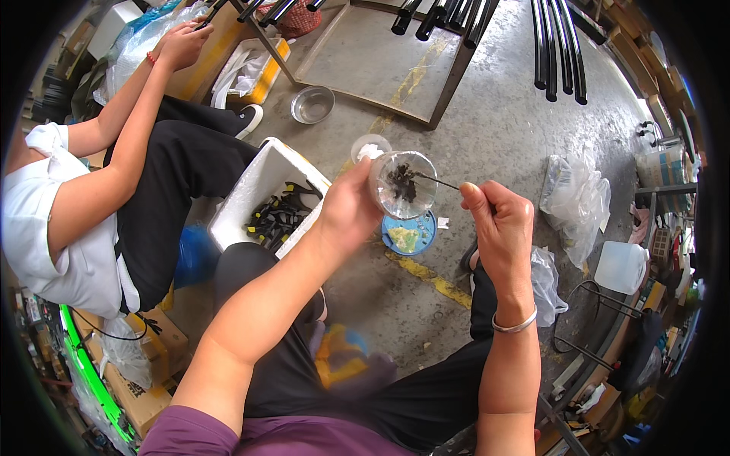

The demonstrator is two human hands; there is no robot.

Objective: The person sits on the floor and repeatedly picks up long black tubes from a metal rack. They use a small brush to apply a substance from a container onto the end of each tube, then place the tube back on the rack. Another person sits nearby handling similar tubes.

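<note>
My left hand (351,201) is wrapped round the side of a clear plastic cup (384,199), tilted so its inside shows. A clump of dark, crumbly or pasty stuff (401,182) clings inside the cup. Between thumb and fingers, my right hand (502,220) pinches a thin dark stick (439,181) whose far end reaches into that stuff. Just beyond the cup stands a small clear tub (370,144) with something white in it. Below the cup, on the floor, lies a round blue lid (422,237) bearing a yellowish-green patch and small dark bits.
Left of my knees stands a white foam box (251,171) holding several black-and-yellow parts. A metal bowl (312,104) and a metal frame (365,95) with black tubes are farther off. A co-worker (91,182) sits at left. Plastic bags (574,201) and a white jug (621,266) lie right.
</note>
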